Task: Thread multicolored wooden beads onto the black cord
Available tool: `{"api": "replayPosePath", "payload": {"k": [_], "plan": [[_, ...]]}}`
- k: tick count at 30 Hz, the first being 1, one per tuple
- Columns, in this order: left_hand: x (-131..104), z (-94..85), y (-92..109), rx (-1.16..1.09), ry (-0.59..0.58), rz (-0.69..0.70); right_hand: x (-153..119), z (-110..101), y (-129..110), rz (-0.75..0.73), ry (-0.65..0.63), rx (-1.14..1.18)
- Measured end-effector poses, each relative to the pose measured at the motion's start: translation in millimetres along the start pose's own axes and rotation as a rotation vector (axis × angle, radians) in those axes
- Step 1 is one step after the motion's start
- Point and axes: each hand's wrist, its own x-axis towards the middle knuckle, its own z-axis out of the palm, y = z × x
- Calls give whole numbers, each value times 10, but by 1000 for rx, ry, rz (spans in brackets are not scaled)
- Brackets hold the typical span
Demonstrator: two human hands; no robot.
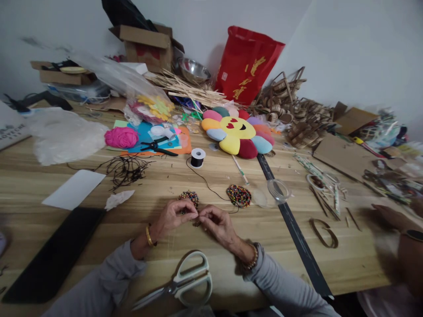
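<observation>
My left hand and my right hand meet above the table, both closed in a pinch, fingertips almost touching. What they pinch is too small to make out; a few dark beads show just below the fingertips. Right behind my left hand lies a bunch of multicoloured beads, partly covered by the fingers. A coiled string of multicoloured beads rests beyond my right hand. Black cord runs from a white spool toward that coil. Scissors with pale handles lie nearest me, below the hands.
A black strip crosses the table at right, near a clear round container. Another person's hand rests at the right edge. Left are tangled black cord, pliers and a dark flat panel. A flower cushion sits behind.
</observation>
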Motion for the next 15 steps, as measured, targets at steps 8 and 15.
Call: {"api": "replayPosePath", "payload": {"k": [8,15], "plan": [[2,-76,2,205,38,63,44,-46,-4,-2,147,19],[9,-276,-88,407,-217,136,53,-39,-4,74,171,96]]}}
